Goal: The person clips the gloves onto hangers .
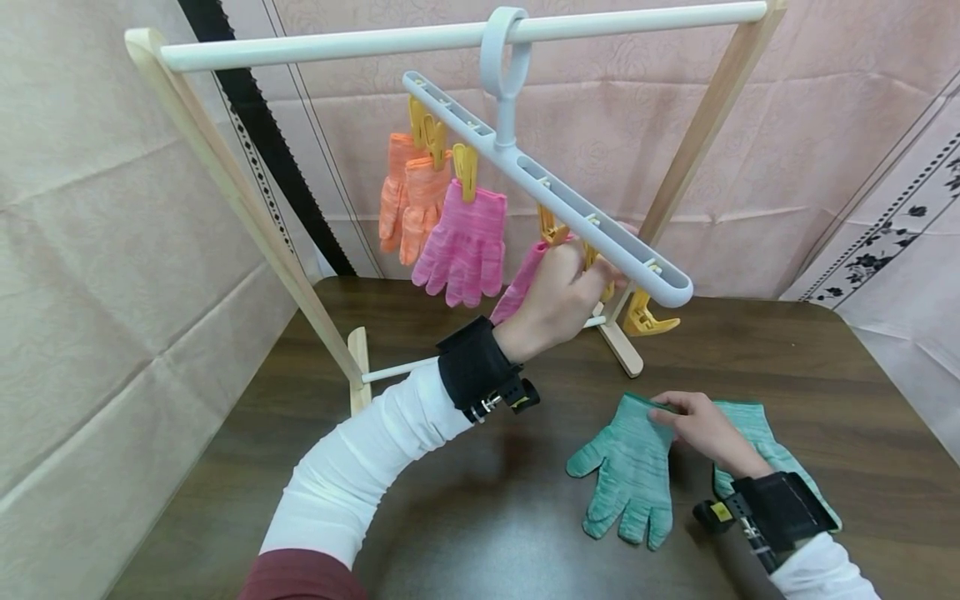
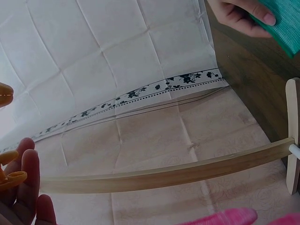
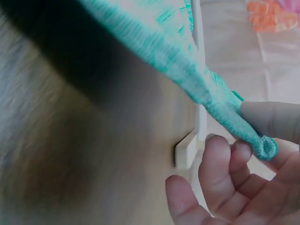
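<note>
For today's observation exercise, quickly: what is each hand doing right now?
Left hand: fingers pinching a yellow plastic clothes peg on the grey hanging rack.
Right hand: fingers pinching the cuff of a green knitted glove.

A dark brown wooden desk (image 1: 825,375) with a rounded far corner fills the lower half of the head view, its polished top giving a soft, even reflection of the light. Behind it, pale pink cloth (image 1: 622,142) with a faint rose pattern and fold creases hangs as a backdrop across the upper frame and down the left side. A black strip with a toothed edge (image 1: 255,133) runs diagonally through the upper left, and at the right edge hangs a white cloth with a dark floral border (image 1: 885,242), which also crosses the left wrist view (image 2: 140,93).
</note>
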{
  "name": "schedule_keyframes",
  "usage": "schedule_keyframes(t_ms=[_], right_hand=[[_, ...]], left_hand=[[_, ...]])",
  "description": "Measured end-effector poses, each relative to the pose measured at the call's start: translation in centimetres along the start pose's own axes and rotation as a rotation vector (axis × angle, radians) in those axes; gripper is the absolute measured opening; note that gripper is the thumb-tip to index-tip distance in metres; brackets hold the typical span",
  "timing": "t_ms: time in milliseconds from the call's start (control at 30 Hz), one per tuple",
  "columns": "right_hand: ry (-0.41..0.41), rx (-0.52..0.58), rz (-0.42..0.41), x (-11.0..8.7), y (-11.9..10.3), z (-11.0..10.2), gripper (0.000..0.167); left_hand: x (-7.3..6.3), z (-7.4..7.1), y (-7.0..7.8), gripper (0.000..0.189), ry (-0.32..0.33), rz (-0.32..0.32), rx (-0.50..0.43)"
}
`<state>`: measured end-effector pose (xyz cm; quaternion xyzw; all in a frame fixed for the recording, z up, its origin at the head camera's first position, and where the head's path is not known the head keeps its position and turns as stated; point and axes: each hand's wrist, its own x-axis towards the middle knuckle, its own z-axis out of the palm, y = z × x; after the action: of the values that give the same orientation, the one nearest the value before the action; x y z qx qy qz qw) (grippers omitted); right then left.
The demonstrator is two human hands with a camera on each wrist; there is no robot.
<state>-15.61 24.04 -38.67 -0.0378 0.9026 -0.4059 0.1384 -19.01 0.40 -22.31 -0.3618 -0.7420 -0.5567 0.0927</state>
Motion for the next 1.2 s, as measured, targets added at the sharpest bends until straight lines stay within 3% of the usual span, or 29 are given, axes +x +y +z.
schedule_keyframes(t_ms=[133,633,900,1200], right_hand=[[0.015,-0.019,-0.068,0.0,-0.9,0.0,0.034],[0.108,-0.086,-0.170,-0.5,-3.5,0.1,0.032],[0.146,-0.082,-0.209,-0.8,-4.6,0.1,0.032],[0.202,-0.047,-0.249,-1.1,-5.7,0.2,0.031]], left_hand=[[0.1,0.0,0.0,0.020,0.017,0.008,0.003],[0.1,0.2,0.0,0.028,-0.011,0.009,-0.044],[-0.8,-0.5,2.9,0.025,-0.011,-0.018,-0.044],[-0.9,-0.6,3.0,0.028,-0.017,-0.028,-0.048]])
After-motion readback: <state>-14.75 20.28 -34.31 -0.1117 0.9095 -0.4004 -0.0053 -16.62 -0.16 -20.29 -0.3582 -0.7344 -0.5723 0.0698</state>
